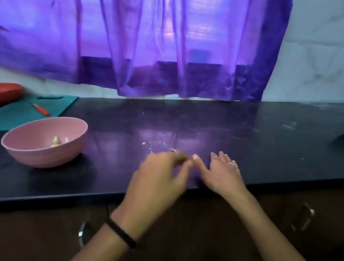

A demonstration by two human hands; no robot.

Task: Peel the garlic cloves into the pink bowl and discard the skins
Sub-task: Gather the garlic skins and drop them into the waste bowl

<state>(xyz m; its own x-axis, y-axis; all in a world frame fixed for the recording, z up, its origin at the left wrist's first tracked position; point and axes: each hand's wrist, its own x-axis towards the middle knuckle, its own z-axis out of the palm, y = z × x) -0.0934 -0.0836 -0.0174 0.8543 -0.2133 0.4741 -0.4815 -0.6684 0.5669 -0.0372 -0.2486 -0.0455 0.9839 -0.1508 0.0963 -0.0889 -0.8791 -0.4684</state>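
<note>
My left hand [158, 172] is curled, blurred, can't tell if it pinches anything; right hand [223, 171] flat, fingers spread on counter [252, 140]; risk: skin bits [151, 146] scatter, never binned; pink bowl [41, 146] sits well left, so a clove could drop en route.

Pink bowl [44, 142]: upright on dark counter, left of centre. Contents: 1 pale peeled garlic clove [56, 140]. Skin fragments [153, 145] scattered right of bowl.
</note>
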